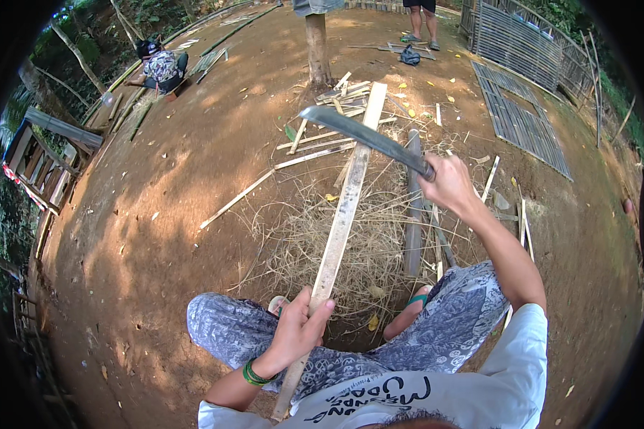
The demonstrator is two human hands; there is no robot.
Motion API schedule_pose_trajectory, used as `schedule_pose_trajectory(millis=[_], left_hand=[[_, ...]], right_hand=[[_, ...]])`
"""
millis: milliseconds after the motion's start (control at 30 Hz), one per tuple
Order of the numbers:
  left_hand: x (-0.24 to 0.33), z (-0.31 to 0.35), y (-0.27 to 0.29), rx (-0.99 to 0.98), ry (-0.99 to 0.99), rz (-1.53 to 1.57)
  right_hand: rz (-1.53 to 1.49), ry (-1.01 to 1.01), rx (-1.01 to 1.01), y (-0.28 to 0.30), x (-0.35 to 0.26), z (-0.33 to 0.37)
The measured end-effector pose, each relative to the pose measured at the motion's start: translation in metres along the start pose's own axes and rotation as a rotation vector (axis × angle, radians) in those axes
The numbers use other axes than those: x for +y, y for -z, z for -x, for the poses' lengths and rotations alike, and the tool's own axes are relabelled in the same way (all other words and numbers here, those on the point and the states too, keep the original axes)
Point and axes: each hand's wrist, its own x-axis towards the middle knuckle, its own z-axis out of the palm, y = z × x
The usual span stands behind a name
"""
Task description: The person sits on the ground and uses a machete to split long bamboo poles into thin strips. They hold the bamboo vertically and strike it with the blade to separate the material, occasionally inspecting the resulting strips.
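Observation:
A long pale bamboo strip [342, 214] slants from my lap up and away toward the tree trunk. My left hand [298, 332] is closed around its lower part, and a green band circles that wrist. Dark smudges mark the strip's middle. In my right hand [447, 182] is the handle of a machete [368, 136], its dark curved blade pointing left and passing above the far part of the strip. I cannot tell whether blade and strip touch. Thin shavings [300, 243] lie heaped on the ground beneath the strip, between my feet and the tree.
Split bamboo pieces [336, 107] are piled by the tree trunk [318, 50]. A dark bamboo pole [413, 214] lies right of the shavings. One person [163, 68] sits far left; another's legs [423, 25] stand at the back. A slatted bamboo panel [519, 114] rests on the ground at right.

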Motion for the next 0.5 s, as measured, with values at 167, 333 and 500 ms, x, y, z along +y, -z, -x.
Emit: schedule_pose_trajectory(millis=[167, 333, 500], left_hand=[[0.001, -0.001, -0.003, 0.023, -0.01, -0.036], [-0.005, 0.002, 0.0, -0.012, -0.003, -0.034], [-0.005, 0.009, 0.002, 0.002, 0.004, -0.025]], right_hand=[[-0.07, 0.118, -0.06, -0.004, -0.018, 0.016], [-0.042, -0.045, -0.152, -0.002, -0.013, 0.021], [-0.079, -0.162, -0.086, 0.013, 0.003, -0.003]])
